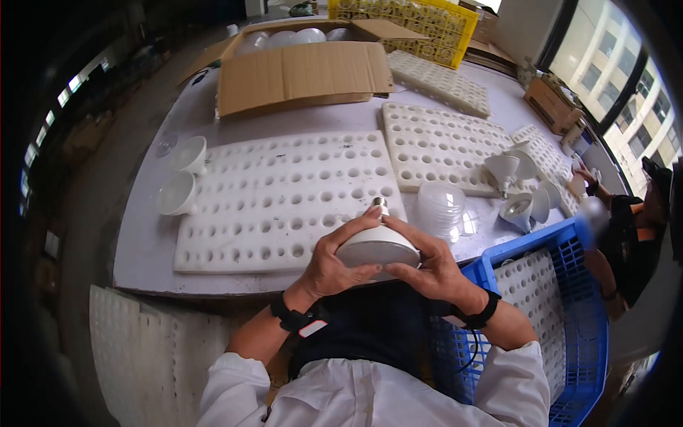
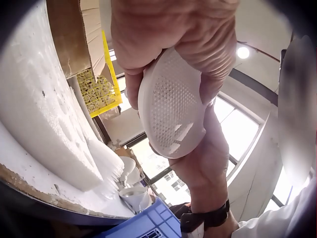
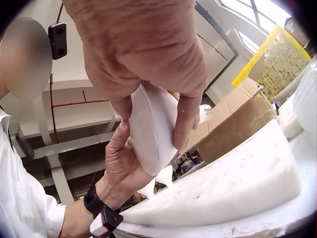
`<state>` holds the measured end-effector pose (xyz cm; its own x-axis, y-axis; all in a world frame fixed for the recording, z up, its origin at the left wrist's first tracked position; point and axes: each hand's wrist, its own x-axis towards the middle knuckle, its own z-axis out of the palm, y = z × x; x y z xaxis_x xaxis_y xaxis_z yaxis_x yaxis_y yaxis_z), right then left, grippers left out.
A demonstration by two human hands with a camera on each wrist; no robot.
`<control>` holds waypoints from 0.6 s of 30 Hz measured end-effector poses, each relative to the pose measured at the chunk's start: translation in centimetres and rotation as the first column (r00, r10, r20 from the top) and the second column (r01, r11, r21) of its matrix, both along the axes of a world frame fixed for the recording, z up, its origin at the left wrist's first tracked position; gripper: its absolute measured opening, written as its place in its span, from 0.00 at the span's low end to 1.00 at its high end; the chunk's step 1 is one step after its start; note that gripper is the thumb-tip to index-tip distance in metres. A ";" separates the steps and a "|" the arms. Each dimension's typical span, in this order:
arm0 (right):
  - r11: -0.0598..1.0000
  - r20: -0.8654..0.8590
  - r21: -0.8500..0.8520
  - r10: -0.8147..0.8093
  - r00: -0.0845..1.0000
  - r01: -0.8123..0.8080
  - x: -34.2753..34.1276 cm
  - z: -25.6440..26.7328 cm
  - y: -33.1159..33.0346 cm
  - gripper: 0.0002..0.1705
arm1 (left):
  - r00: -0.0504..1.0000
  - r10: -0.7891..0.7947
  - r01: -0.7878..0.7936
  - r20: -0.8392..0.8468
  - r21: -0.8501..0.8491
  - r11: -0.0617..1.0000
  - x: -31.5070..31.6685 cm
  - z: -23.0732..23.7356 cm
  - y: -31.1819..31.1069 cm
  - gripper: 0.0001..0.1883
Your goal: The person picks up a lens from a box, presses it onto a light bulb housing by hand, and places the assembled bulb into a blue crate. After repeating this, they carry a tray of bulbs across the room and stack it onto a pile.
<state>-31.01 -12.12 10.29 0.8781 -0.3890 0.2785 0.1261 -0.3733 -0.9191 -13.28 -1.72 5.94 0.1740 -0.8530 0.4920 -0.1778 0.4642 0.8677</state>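
Note:
Both hands hold a white reflector light bulb (image 1: 377,248) over the front edge of the table, its metal screw base pointing away from the body. My left hand (image 1: 333,257) grips one side, thumb on the front face and fingers toward the base. On the opposite side my right hand (image 1: 435,267) grips it in the same way. The left wrist view shows the finely dimpled front face (image 2: 171,106) of the bulb. In the right wrist view, its threaded base (image 3: 205,113) sticks out beyond the right fingers.
White foam trays (image 1: 284,192) with rows of holes cover much of the table. More bulbs lie left (image 1: 178,193) and right (image 1: 503,167), near stacked clear covers (image 1: 441,206). An open carton (image 1: 302,71) and yellow crate (image 1: 455,35) stand behind. A blue crate (image 1: 491,263) is at right, near another person (image 1: 629,235).

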 end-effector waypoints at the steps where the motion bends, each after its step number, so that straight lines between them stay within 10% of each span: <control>1: 1.000 0.006 -0.004 0.000 1.000 0.000 0.2 -0.1 -0.1 0.34 | 1.000 0.009 -0.009 0.001 0.003 1.000 -0.1 0.2 0.1 0.31; 12: 0.947 -0.189 0.312 0.138 0.972 -0.074 2.7 -0.1 1.6 0.39 | 0.946 0.217 -0.186 -0.240 0.147 0.972 2.4 -0.4 5.9 0.27; 14: 0.995 -0.131 0.046 0.098 0.987 -0.093 1.4 0.5 -0.5 0.44 | 0.796 0.366 -0.311 -0.482 0.194 0.930 5.5 0.1 10.1 0.24; 18: 0.980 0.004 0.081 -0.180 0.984 0.179 -1.2 1.8 -4.7 0.36 | 0.408 0.662 -0.640 -0.629 0.320 0.698 14.9 0.1 20.2 0.20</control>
<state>-32.18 -16.84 12.09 0.7891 -0.5615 0.2491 0.0740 -0.3157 -0.9460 1.60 18.50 6.06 0.9373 -0.3468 -0.0340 0.1955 0.4426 0.8752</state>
